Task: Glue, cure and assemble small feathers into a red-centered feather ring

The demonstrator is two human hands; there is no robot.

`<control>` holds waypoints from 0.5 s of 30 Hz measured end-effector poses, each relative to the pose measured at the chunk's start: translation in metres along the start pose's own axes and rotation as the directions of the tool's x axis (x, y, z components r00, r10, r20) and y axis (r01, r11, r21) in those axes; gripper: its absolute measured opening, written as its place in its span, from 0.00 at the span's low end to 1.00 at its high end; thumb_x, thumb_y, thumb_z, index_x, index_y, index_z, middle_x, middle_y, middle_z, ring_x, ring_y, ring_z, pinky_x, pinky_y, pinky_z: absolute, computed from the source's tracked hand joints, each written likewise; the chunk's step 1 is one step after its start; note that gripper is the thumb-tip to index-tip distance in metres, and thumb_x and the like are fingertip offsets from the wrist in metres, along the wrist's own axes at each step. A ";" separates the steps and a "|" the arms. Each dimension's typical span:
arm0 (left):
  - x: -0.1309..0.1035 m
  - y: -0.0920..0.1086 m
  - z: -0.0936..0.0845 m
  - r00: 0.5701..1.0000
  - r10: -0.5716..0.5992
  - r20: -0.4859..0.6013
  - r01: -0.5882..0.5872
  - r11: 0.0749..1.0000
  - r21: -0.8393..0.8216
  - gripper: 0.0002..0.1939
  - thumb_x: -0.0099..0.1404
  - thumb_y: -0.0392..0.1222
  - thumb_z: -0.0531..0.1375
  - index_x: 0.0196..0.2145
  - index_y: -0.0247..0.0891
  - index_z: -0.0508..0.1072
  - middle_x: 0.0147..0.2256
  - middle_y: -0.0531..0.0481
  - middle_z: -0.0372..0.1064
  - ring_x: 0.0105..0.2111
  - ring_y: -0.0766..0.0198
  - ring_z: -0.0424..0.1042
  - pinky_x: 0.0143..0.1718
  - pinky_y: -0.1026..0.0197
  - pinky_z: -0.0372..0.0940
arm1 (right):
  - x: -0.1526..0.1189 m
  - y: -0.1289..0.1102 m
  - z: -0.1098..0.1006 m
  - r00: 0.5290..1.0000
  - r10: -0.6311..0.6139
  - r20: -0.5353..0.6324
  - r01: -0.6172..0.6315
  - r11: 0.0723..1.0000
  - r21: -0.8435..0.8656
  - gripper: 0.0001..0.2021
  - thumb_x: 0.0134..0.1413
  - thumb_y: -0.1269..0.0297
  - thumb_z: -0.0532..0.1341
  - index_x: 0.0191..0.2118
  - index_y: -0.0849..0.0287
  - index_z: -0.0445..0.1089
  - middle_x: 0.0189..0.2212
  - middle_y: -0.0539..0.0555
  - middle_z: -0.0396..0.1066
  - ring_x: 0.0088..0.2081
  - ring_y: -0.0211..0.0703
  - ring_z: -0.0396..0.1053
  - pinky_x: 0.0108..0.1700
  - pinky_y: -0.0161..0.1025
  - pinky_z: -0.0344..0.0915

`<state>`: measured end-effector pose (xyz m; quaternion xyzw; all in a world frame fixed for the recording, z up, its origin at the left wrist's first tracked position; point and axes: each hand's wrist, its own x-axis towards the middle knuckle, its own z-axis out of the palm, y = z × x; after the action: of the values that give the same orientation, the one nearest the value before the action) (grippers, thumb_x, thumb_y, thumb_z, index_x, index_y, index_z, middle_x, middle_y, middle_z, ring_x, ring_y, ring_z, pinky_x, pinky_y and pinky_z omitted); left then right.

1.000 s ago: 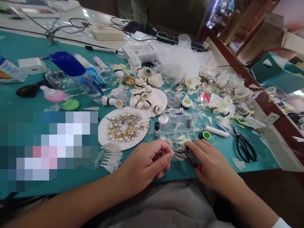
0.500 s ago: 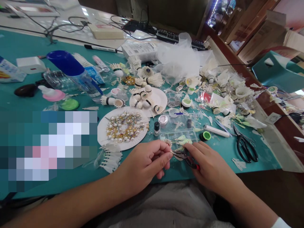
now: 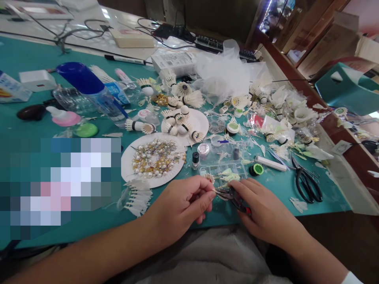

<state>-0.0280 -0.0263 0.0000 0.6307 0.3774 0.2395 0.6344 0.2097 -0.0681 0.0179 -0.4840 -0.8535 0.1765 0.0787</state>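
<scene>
My left hand (image 3: 189, 201) is closed in a pinch near the table's front edge. A small pale stem-like piece shows at its fingertips, with a pearl-beaded ornament (image 3: 209, 178) just above them. My right hand (image 3: 263, 205) grips small pliers (image 3: 235, 197) with dark handles and a red tip. The plier jaws reach left to the pinched piece; whether they bite on it I cannot make out. Right behind both hands lies a clear compartment box (image 3: 244, 170) holding pale green feather pieces (image 3: 232, 176).
A paper plate (image 3: 127, 163) carries pearl-and-gold sprigs. Behind it, shuttlecocks (image 3: 182, 128) pile on a second plate (image 3: 204, 120). Black scissors (image 3: 308, 183) lie at right, near a green-paint jar (image 3: 257, 169). A blue-capped bottle (image 3: 79, 79) leans at left. Shuttlecock parts and white netting (image 3: 222, 73) crowd the back.
The pliers in my right hand have turned slightly, their red-tipped handle end now a little lower and further right. My left hand keeps its pinch almost in place.
</scene>
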 end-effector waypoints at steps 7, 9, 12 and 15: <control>0.001 0.005 0.000 0.999 0.031 -0.012 -0.030 0.997 0.072 0.10 0.72 0.44 0.53 0.34 0.39 0.69 0.24 0.57 0.70 0.20 0.70 0.70 0.23 0.68 0.64 | 0.000 0.000 0.001 1.000 0.006 0.005 -0.006 1.000 0.017 0.28 0.51 0.78 0.55 0.60 0.65 0.60 0.45 0.63 0.72 0.45 0.54 0.69 0.47 0.51 0.73; 0.001 0.007 0.000 0.999 0.025 -0.023 -0.023 0.994 0.104 0.10 0.72 0.44 0.53 0.33 0.40 0.69 0.24 0.57 0.70 0.20 0.70 0.70 0.24 0.68 0.65 | 0.000 0.000 0.002 1.000 0.012 0.007 -0.012 1.000 0.015 0.27 0.52 0.78 0.55 0.60 0.64 0.60 0.46 0.63 0.72 0.46 0.55 0.69 0.47 0.51 0.73; 0.001 0.007 0.000 0.998 0.050 -0.038 -0.044 0.988 0.148 0.11 0.72 0.44 0.53 0.33 0.40 0.69 0.24 0.57 0.70 0.20 0.70 0.70 0.25 0.68 0.65 | 0.001 0.000 0.005 1.000 0.013 0.000 -0.013 1.000 0.004 0.28 0.52 0.79 0.56 0.60 0.64 0.59 0.45 0.63 0.73 0.45 0.55 0.70 0.46 0.52 0.73; 0.001 0.004 0.000 0.995 0.096 -0.033 -0.088 0.980 0.178 0.11 0.72 0.43 0.53 0.32 0.40 0.69 0.22 0.58 0.70 0.19 0.69 0.70 0.26 0.67 0.65 | -0.001 0.000 0.008 1.000 0.000 -0.032 0.000 1.000 -0.019 0.28 0.52 0.80 0.55 0.60 0.63 0.59 0.45 0.63 0.73 0.45 0.54 0.70 0.45 0.52 0.74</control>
<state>-0.0267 -0.0247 0.0040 0.6961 0.3806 0.2471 0.5563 0.2074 -0.0705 0.0111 -0.4875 -0.8537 0.1608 0.0876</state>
